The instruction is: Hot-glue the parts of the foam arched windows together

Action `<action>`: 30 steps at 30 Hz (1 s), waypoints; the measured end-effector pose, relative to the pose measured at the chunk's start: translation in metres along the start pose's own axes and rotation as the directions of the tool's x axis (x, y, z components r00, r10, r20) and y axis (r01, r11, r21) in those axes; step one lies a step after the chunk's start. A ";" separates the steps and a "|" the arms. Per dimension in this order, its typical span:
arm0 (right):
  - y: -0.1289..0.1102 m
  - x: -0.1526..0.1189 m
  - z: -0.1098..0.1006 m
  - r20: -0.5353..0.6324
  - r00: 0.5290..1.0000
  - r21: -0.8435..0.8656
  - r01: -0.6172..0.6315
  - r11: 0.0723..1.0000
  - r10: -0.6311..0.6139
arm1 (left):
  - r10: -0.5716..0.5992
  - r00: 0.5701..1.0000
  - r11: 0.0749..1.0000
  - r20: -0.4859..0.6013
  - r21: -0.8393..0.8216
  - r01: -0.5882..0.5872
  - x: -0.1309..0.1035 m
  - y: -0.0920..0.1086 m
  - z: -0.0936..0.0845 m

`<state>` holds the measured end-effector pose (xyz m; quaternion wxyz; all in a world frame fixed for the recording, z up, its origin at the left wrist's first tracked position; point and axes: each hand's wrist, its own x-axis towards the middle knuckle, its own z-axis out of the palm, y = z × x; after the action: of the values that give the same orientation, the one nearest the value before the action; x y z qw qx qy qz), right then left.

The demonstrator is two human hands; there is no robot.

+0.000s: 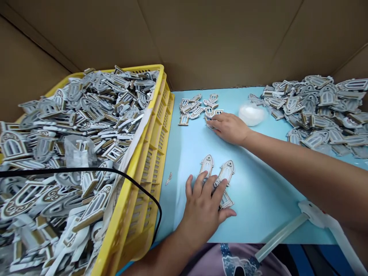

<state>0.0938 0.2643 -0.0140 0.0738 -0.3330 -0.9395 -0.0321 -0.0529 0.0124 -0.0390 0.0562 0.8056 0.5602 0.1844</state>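
Observation:
My left hand [202,205] lies with spread fingers over a few small arched window-shaped pieces [226,172] near the middle front of the light blue table [258,180]. Two pointed tops stick out beyond the fingertips, and a framed piece shows beside the thumb. Farther back, my right hand [230,128] reaches in from the right, its fingers drawn together at a small piece [209,123] at the near edge of a loose group of window pieces [197,111]. The fingertips partly cover that piece.
A yellow crate [162,126] heaped with similar pieces fills the left, a black cable [115,170] crossing it. A large pile [319,103] lies at the right, beside a white wad [252,114]. A glue gun [313,214] with a glue stick rests front right. Cardboard walls [215,42] enclose the back.

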 end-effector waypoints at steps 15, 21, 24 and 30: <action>-0.059 -0.340 -0.107 -0.030 0.661 -0.136 -0.746 0.652 0.750 | 0.078 0.997 0.992 -0.010 0.097 -0.077 -0.007 0.003 -0.002; -0.094 -0.373 -0.043 0.020 0.605 -0.063 -0.794 0.605 0.796 | 0.152 0.987 0.977 -0.043 0.159 -0.144 -0.011 0.014 0.002; -0.091 -0.373 -0.036 0.016 0.568 -0.017 -0.823 0.568 0.823 | 0.170 0.984 0.976 -0.049 0.147 -0.161 -0.007 0.025 -0.003; -0.091 -0.375 -0.042 -0.012 0.532 0.129 -0.839 0.529 0.847 | 0.006 0.973 0.896 0.229 -0.434 0.097 0.073 0.093 -0.009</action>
<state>0.3295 -0.0436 -0.0339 0.1321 -0.7390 -0.6590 0.0460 0.0484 0.0446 0.0138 0.3049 0.7740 0.5123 0.2133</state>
